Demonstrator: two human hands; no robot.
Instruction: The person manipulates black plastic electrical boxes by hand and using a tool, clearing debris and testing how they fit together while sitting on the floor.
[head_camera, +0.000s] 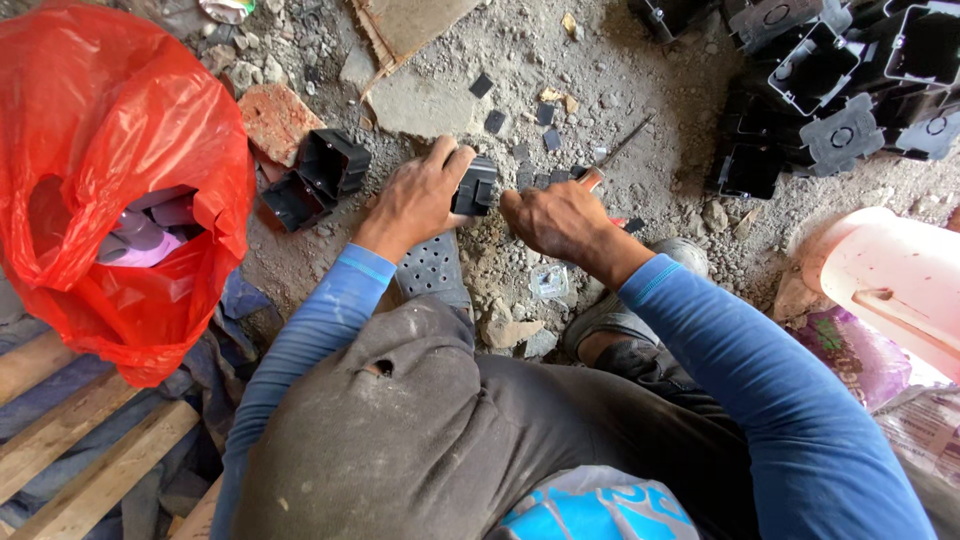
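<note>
Left hand (418, 197) was clamped around a small black plastic junction box (474, 186), thumb on its upper edge, box held just above the gravelly concrete ground (440, 100) at about 12 o'clock from the person's knees. Right hand (556, 217) was closed on the orange handle of a screwdriver (612, 158), its thin shaft pointing toward 1 o'clock, away from the box; the hand sat just beside the box at its 3 o'clock. Small flat black plastic pieces (495, 121) lay scattered on the ground near 12 o'clock, beyond both hands. Two joined black boxes (317, 177) sat at 9 o'clock from the left hand, touching a reddish brick fragment (277, 119). A heap of black boxes (830, 80) occupied 2 o'clock, well apart. A red plastic bag (110, 150) stood open at 9 to 10 o'clock, with purple-grey fittings showing inside. A pink plastic stool (890, 275) was at 3 o'clock. Grey perforated sandals (432, 268) showed under the hands. Wooden pallet slats (70, 440) lay at 8 o'clock.
</note>
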